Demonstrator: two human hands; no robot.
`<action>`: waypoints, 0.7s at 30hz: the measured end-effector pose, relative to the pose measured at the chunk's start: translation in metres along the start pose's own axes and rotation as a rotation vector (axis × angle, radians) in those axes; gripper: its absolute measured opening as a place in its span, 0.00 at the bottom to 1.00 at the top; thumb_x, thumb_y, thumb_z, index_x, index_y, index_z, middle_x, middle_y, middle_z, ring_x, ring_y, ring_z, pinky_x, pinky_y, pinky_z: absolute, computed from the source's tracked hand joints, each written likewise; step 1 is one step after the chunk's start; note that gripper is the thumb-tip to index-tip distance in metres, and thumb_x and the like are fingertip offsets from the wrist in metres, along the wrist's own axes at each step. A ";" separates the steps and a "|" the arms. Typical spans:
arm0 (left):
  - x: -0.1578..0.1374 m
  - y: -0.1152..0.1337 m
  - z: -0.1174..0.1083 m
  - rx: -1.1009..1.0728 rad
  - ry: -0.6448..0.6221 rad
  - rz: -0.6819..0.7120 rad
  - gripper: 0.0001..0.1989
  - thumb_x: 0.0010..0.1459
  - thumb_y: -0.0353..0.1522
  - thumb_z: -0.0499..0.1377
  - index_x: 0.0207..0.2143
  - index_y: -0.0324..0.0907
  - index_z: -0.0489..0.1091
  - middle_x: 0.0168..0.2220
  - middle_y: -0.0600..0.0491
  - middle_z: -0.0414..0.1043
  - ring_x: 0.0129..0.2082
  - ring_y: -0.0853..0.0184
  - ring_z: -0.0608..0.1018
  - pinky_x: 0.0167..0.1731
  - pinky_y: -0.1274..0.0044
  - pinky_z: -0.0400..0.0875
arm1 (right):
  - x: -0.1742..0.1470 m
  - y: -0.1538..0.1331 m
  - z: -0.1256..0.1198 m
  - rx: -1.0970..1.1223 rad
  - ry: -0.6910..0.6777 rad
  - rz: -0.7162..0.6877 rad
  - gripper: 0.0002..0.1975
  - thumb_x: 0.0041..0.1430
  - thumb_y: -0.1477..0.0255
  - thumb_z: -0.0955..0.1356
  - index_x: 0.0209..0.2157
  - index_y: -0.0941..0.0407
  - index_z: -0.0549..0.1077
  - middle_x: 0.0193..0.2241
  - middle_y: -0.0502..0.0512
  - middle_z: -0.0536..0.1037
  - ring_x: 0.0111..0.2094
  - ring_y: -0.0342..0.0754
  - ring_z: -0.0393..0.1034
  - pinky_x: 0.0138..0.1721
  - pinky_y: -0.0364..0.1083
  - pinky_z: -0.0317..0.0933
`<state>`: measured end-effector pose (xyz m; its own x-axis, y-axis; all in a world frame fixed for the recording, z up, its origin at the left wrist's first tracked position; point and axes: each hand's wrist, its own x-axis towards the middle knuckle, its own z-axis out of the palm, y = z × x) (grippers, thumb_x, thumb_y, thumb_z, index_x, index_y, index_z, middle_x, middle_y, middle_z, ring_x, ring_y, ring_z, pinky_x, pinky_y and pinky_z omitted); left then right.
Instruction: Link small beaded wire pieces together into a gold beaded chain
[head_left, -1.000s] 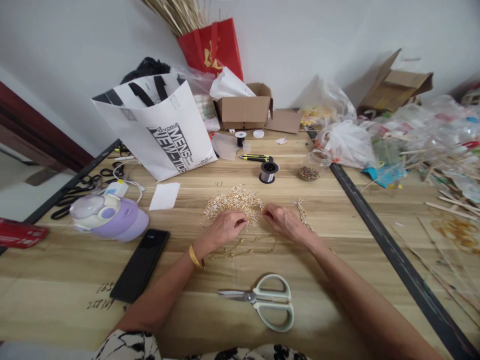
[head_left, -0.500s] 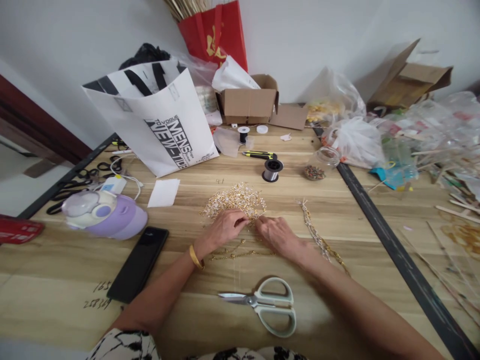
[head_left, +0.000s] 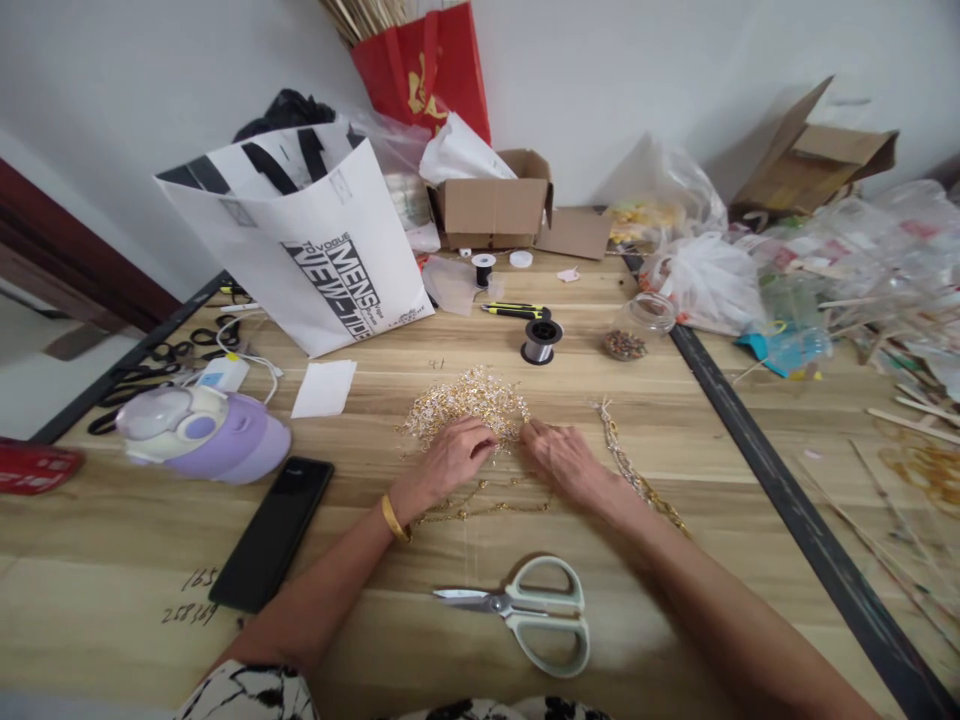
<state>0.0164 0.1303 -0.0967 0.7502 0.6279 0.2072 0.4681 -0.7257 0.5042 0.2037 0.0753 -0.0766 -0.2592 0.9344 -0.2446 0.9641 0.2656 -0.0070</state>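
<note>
A heap of small gold and clear beads lies on the wooden table in front of me. My left hand rests at the heap's near edge, thumb and fingertips pinched together; whatever is between them is too small to name. At the right edge of the heap is my right hand, its fingers curled down and their tips partly hidden. A thin gold beaded chain lies on the table just below both hands. Right of my right hand, a bundle of silver and gold chains stretches toward my forearm.
Scissors lie between my forearms, and a black phone is by my left arm. Beyond the beads are a wire spool, a box cutter and a jar of beads. A white bag stands at the back left.
My right hand has shifted slightly right, widening the gap between my hands. My left hand stays by the heap. The whole view has drifted a little.
</note>
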 end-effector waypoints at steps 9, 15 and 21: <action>0.001 0.005 -0.001 0.055 0.033 0.004 0.08 0.62 0.28 0.53 0.31 0.39 0.71 0.31 0.51 0.70 0.36 0.65 0.70 0.40 0.73 0.65 | 0.005 -0.016 0.004 0.146 0.088 -0.002 0.13 0.68 0.68 0.56 0.40 0.58 0.68 0.39 0.59 0.75 0.39 0.48 0.72 0.33 0.42 0.55; 0.001 0.000 0.000 0.054 0.071 -0.025 0.06 0.60 0.28 0.56 0.30 0.38 0.71 0.31 0.50 0.71 0.35 0.65 0.71 0.38 0.73 0.66 | 0.011 -0.028 0.015 0.092 0.115 0.047 0.12 0.68 0.74 0.54 0.41 0.59 0.66 0.38 0.61 0.74 0.36 0.50 0.72 0.30 0.43 0.54; 0.000 -0.003 0.001 0.032 0.086 -0.024 0.06 0.60 0.27 0.55 0.34 0.40 0.72 0.33 0.50 0.71 0.37 0.65 0.72 0.41 0.72 0.67 | 0.008 -0.021 0.009 0.234 0.126 0.088 0.08 0.68 0.72 0.56 0.40 0.57 0.65 0.38 0.57 0.75 0.36 0.47 0.72 0.30 0.42 0.51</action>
<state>0.0157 0.1319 -0.0992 0.6965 0.6658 0.2676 0.5008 -0.7181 0.4834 0.1821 0.0754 -0.0874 -0.1651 0.9775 -0.1314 0.9666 0.1339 -0.2186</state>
